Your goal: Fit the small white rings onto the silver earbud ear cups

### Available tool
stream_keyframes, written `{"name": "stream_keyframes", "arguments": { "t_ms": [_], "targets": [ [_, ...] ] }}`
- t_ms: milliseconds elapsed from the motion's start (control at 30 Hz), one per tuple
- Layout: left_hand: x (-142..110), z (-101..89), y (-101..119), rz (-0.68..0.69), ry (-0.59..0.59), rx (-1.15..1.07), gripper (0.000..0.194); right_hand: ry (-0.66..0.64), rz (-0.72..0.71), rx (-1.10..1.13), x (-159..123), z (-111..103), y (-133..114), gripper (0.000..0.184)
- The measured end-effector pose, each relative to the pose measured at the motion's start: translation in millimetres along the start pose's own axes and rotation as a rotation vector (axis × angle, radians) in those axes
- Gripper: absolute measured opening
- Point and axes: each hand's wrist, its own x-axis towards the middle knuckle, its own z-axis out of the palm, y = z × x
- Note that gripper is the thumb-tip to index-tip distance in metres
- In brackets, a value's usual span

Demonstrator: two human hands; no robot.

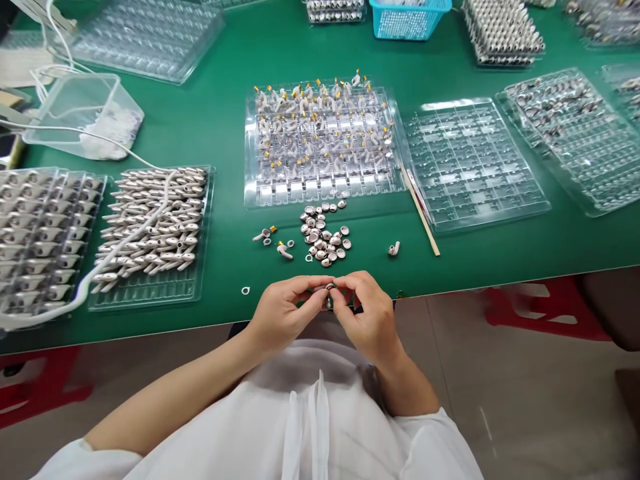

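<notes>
At the table's front edge, my left hand (290,308) and my right hand (369,319) meet fingertip to fingertip. Between them they pinch a small earbud (329,288), mostly covered by the fingers. Just beyond lies a loose pile of round earbud caps (326,235). Left of the pile are two stemmed earbud pieces, one (285,251) with a yellow tab near it, and small white rings. A lone white ring (245,291) lies left of my left hand. Another stemmed earbud piece (395,249) rests to the right of the pile.
A clear tray (320,193) of earbud pieces with yellow tabs stands ahead. Right of it are a wooden stick (423,217) and another clear tray (475,160). Stem-filled trays (207,267) crossed by a white cable (125,257), and a plastic tub (60,100), stand left. A blue basket (410,25) is at the back.
</notes>
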Motion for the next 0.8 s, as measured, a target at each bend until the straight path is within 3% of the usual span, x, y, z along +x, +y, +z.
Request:
{"name": "stream_keyframes", "arguments": {
  "t_ms": [200,467,600,800],
  "targets": [
    [2.4,20.5,0.8,0.041,0.09,0.109,0.023,0.047,-0.006,0.075,-2.0,-6.7,9.1,0.01],
    [-0.7,35.4,2.4,0.043,0.199,0.068,0.021,0.035,0.062,0.141,-2.1,-10.7,11.4,0.005],
    [-2.2,35.9,-1.9,0.058,0.207,0.032,0.022,0.021,0.12,0.179,1.4,-12.0,10.6,0.005],
    [-2.6,24.3,-6.4,0.16,0.128,0.069,0.024,0.013,0.143,0.159,5.8,-9.3,8.5,0.007]
  ]
}}
